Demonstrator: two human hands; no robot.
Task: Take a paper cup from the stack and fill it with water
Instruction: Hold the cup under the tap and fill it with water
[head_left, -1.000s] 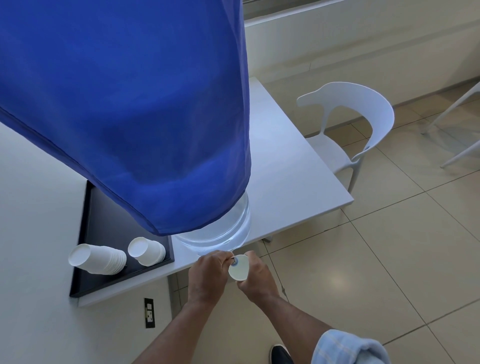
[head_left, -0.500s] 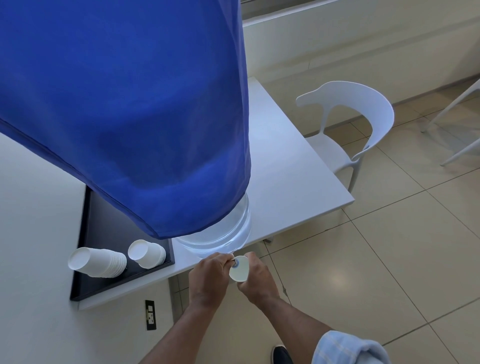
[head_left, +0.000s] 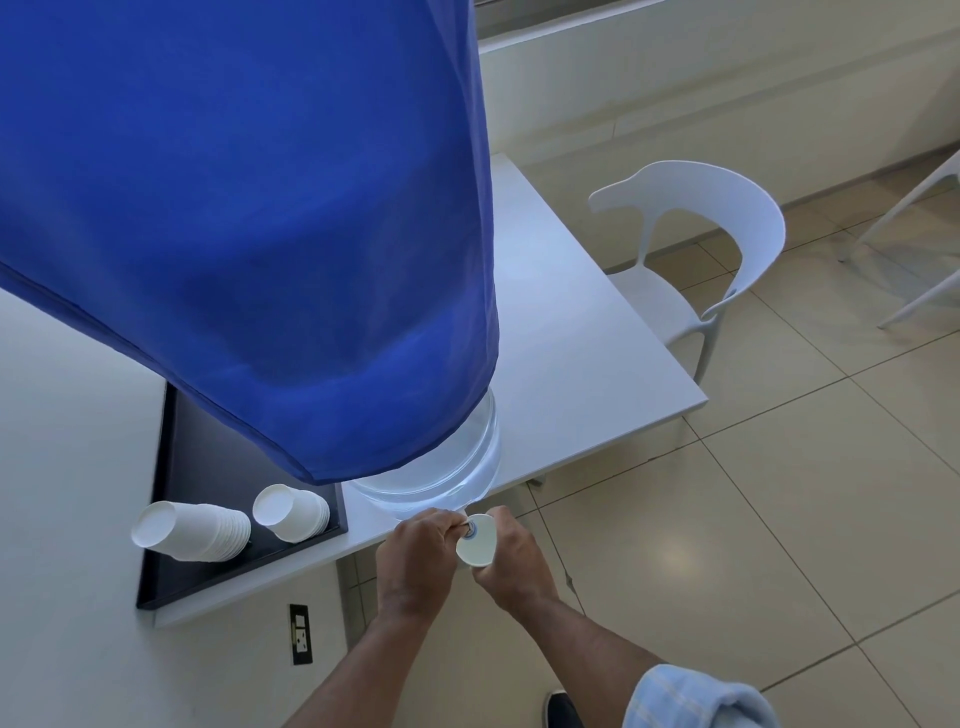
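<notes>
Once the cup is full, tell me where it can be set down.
Bare table between the water jug and the white chair. The black tray is crowded with cup stacks; the table's front edge strip is narrow.

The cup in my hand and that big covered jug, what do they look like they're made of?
Cup: matte white, thin rolled rim, likely paper. Jug: clear, glossy, ribbed, probably plastic. Its blue cover: soft folds and a hemmed edge suggest fabric.

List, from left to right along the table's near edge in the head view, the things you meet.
Larger stack of paper cups → smaller stack → left hand → held paper cup → right hand.
</notes>
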